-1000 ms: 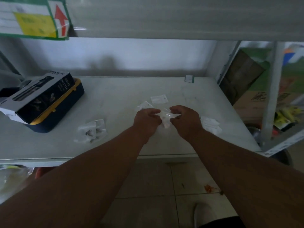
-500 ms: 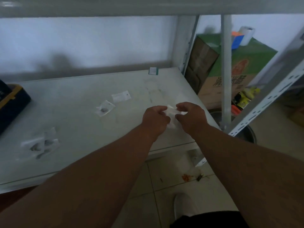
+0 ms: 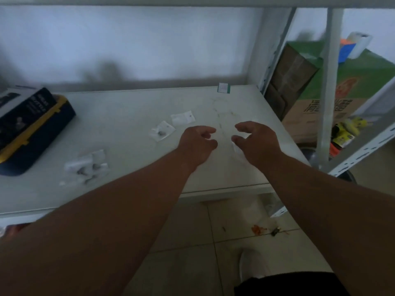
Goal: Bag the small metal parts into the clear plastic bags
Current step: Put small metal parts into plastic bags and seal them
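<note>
While both hands hover apart over the white shelf top (image 3: 128,116), the left hand (image 3: 197,143) curls loosely, holding nothing; the right hand (image 3: 255,142) is half-spread, a clear plastic bag (image 3: 236,147) under its thumb, grip unclear. Loose, it could slide off the nearby 3 o'clock edge. Filled bags with dark parts (image 3: 85,166) lie at 9 o'clock.
</note>
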